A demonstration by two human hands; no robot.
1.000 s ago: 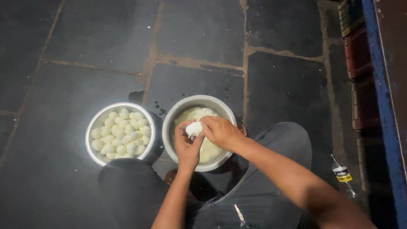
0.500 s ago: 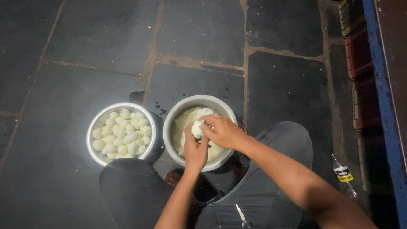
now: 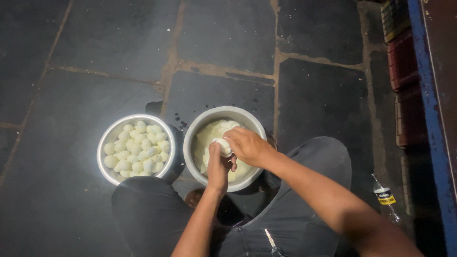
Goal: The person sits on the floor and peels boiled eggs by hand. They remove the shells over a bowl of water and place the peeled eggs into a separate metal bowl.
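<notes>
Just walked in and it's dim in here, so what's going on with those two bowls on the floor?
A person crouches over two metal bowls on a dark stone floor. Both hands work a small white ball over the right bowl, which holds a pale soft mass: the left hand is under it, the right hand on top. The left bowl is heaped with similar white balls. A bottle lies by the person's right leg.
</notes>
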